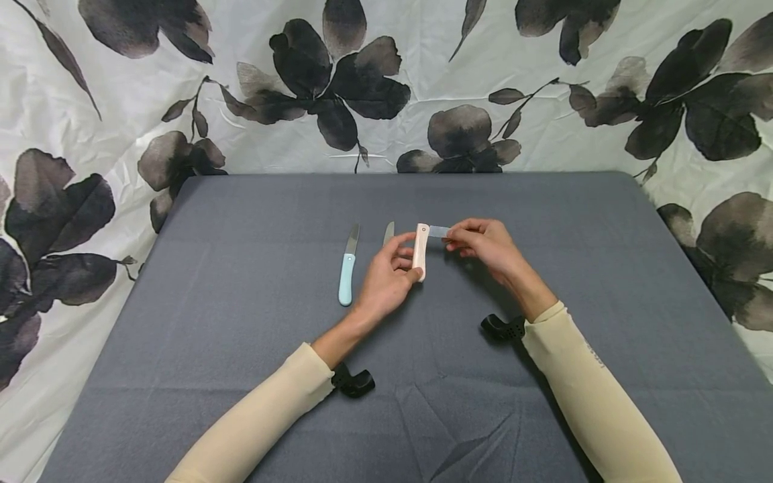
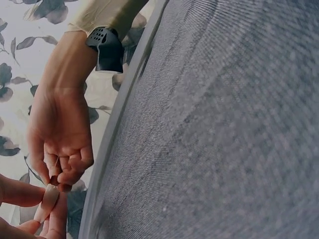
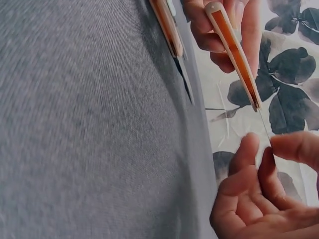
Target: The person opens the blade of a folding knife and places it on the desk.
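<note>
My left hand [image 1: 386, 278] grips the pale pink handle of a folding knife [image 1: 419, 251], thumb at its lower end and fingers along its side. Between thumb and fingertips, my right hand [image 1: 488, 247] pinches the blade [image 1: 437, 231], which sticks out sideways from the handle's top. In the right wrist view, the handle's open slot [image 3: 234, 52] faces the camera. Left of the left hand, a folding knife with a light blue handle [image 1: 346, 278] lies unfolded, its blade pointing away. Another knife's blade [image 1: 389, 231] shows just beyond the left hand, which hides its handle in the head view.
A grey cloth covers the table [image 1: 260, 282], with creases near its front. Behind it hangs a white curtain [image 1: 241, 147] with dark flowers. Black wrist-camera mounts [image 1: 356, 384] jut from both cream sleeves [image 1: 260, 416], close over the cloth.
</note>
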### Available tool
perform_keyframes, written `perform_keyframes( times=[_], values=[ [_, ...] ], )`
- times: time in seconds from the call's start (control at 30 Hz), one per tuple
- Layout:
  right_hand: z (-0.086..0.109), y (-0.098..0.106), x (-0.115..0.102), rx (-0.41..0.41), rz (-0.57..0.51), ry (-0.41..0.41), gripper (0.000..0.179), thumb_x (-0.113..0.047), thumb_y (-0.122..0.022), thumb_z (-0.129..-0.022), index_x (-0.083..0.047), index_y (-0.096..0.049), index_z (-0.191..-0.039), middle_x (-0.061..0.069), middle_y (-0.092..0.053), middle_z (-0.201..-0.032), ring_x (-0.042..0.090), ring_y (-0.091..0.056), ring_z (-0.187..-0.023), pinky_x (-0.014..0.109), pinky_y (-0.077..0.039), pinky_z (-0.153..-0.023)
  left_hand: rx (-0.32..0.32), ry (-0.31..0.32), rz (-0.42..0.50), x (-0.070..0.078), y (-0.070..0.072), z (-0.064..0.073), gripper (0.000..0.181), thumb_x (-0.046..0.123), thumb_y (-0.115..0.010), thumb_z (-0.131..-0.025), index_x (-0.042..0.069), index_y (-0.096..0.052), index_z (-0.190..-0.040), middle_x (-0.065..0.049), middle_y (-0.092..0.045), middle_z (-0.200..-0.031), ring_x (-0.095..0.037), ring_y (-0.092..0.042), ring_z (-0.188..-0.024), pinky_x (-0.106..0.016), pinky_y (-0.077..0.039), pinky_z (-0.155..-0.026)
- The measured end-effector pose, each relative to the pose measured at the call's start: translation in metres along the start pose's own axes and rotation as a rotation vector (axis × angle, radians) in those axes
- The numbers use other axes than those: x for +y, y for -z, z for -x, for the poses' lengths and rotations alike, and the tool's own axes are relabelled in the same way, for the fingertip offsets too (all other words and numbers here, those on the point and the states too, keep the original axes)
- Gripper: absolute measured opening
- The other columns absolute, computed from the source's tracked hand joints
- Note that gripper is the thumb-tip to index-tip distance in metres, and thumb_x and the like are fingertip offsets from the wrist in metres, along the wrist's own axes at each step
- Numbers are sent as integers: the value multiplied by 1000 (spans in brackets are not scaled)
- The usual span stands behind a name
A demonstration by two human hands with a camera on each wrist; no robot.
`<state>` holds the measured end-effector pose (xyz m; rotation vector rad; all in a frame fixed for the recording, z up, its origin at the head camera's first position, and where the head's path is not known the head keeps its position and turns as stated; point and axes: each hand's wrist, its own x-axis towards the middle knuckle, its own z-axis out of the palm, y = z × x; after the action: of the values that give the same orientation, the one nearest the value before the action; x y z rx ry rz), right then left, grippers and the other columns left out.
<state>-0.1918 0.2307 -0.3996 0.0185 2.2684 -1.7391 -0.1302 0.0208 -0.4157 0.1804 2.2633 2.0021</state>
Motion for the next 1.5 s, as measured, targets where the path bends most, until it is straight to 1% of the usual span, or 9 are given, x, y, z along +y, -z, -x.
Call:
perform_keyframes(
  times=[0.13, 0.3, 0.53, 0.7, 0.83, 0.97, 1.1, 1.33, 1.5],
  values=[
    [-1, 0, 1, 50, -116, -13, 34, -17, -65, -101, 8, -63, -123, -14, -77, -81, 0, -73, -79, 20, -60, -76, -26, -11, -20, 1, -2, 1, 65, -10, -65, -92, 10, -51, -152, -21, -64, -126, -29, -71, -100, -22, -56, -75],
    [-4, 1, 4, 79, -289, -26, 20, -10, -63, -101, 3, -63, -116, -10, -77, -82, 2, -76, -80, 19, -61, -78, -43, -21, -30, 1, -5, 2, 65, -10, -65, -91, 10, -51, -151, -22, -64, -126, -29, -71, -99, -21, -56, -75],
    [-7, -3, 4, 96, -601, -38, 5, 3, -62, -99, 0, -64, -104, 2, -74, -87, 13, -77, -82, 27, -64, -84, -47, -35, -9, 0, -7, 3, 64, -9, -65, -91, 9, -51, -151, -22, -65, -125, -29, -72, -98, -20, -55, -74],
    [-8, -7, 5, 116, -711, -30, 17, 7, -62, -98, -4, -60, -84, 4, -72, -90, 15, -75, -81, 29, -64, -84, -48, -40, 8, -2, -8, 4, 64, -9, -65, -92, 9, -50, -151, -22, -65, -125, -30, -73, -98, -21, -56, -75],
    [-10, -10, 5, 140, -748, -33, 17, 7, -64, -97, -3, -64, -83, 7, -70, -102, 14, -76, -84, 28, -64, -83, -46, -50, 17, -2, -8, 5, 63, -9, -65, -92, 9, -52, -151, -23, -64, -126, -33, -72, -100, -23, -57, -76],
    [-12, -12, 5, 163, -728, -25, 10, 6, -66, -96, -1, -71, -100, 6, -68, -112, 12, -77, -88, 26, -63, -83, -45, -61, 13, -2, -8, 6, 60, -8, -66, -93, 8, -54, -150, -24, -63, -127, -33, -72, -101, -24, -58, -77],
    [-15, -13, 4, 179, -697, -6, 22, 6, -67, -96, -2, -71, -116, 1, -74, -102, 11, -77, -86, 25, -64, -79, -55, -51, 4, -1, -9, 8, 59, -6, -66, -94, 9, -54, -150, -23, -63, -128, -32, -71, -103, -26, -59, -78],
    [-14, -12, 2, 196, -686, 33, 28, 9, -66, -95, -10, -68, -115, 3, -73, -84, 13, -77, -79, 26, -64, -75, -58, -36, -4, 1, -11, 8, 60, -6, -66, -94, 9, -53, -151, -21, -62, -129, -32, -70, -103, -24, -58, -77],
    [-15, -13, 0, 225, -686, 44, 31, 13, -66, -93, -8, -59, -115, 5, -74, -79, 15, -76, -75, 28, -65, -71, -60, -33, 2, 1, -12, 8, 61, -7, -67, -93, 8, -53, -151, -21, -62, -129, -28, -71, -100, -21, -56, -76]
  ],
)
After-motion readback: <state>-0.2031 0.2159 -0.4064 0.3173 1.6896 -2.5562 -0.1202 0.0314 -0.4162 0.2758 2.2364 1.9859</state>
